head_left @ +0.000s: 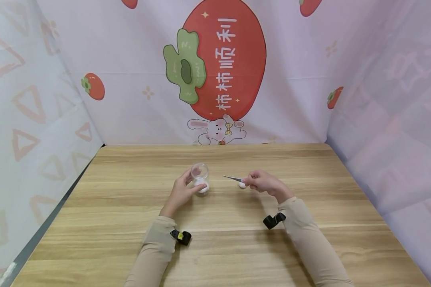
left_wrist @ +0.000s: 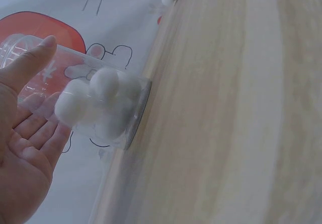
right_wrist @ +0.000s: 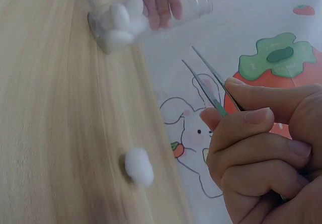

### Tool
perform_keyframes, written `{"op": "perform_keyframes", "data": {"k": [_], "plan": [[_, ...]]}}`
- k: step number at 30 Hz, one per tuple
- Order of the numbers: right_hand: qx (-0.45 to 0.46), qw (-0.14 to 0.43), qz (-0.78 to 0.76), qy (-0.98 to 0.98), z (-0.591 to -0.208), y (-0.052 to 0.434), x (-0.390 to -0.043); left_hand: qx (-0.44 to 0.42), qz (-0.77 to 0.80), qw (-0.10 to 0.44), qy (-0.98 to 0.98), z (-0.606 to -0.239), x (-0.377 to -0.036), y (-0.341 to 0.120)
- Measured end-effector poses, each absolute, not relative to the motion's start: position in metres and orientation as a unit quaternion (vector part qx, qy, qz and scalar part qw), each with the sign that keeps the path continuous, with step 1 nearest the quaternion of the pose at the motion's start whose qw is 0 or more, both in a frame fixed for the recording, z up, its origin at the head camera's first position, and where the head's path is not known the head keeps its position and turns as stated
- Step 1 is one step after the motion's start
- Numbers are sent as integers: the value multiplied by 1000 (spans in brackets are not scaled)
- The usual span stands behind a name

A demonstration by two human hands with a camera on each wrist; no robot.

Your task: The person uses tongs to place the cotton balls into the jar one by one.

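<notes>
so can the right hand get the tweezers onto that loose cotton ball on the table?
Probably yes: the cotton ball lies bare on the table beside the right hand, tweezers open, nothing between.

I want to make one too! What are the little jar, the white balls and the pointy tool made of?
Jar: clear, glossy glass or plastic; you see through it, but I cannot tell which. White balls: fluffy cotton, by their soft fuzzy edges. Pointy tool: tweezers, probably metal; thin, grey and slightly shiny.

Clear glossy jar holding fluffy cotton balls; thin metal tweezers gleaming; matt wood-grain table lying beneath.
</notes>
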State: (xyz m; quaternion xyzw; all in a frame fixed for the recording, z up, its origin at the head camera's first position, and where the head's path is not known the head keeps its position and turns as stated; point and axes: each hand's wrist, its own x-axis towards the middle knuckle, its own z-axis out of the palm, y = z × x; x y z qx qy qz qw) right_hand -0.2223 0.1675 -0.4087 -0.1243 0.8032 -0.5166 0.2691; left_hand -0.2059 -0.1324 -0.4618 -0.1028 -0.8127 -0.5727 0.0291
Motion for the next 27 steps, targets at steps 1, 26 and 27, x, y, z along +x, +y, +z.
{"op": "perform_keyframes", "data": {"k": [1, 26, 27], "plan": [[-120, 266, -513, 807, -411, 171, -222, -104, -573, 29, -812, -462, -206, -132], [-56, 221, -457, 860, -436, 214, -222, -100, -574, 26, -813, -461, -205, -132], [-55, 220, -455, 861, -437, 215, -222, -101, -574, 26, -812, -461, -205, -132]]}}
